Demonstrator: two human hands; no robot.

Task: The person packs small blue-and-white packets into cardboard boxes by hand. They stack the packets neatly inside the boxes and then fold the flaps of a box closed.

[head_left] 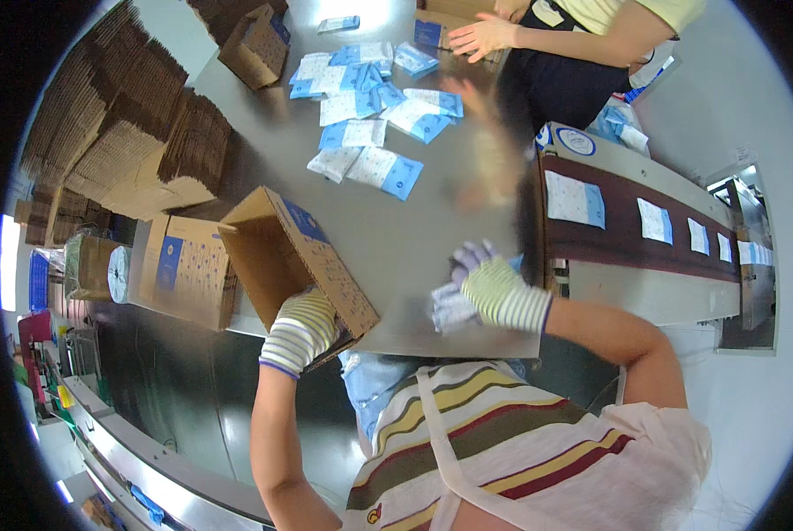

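A person's left hand (301, 331), in a striped glove, reaches into an open cardboard box (330, 261) tilted at the table (414, 243) edge; its fingers are hidden, so their grip cannot be told. The right hand (501, 290) (gloved to match) has fingers slightly spread over blurred white-and-blue packets (450, 311); whether it grips them is unclear. More packets (352, 106) lie loosely scattered farther up. Right, a dark conveyor belt (623, 205) carries others.
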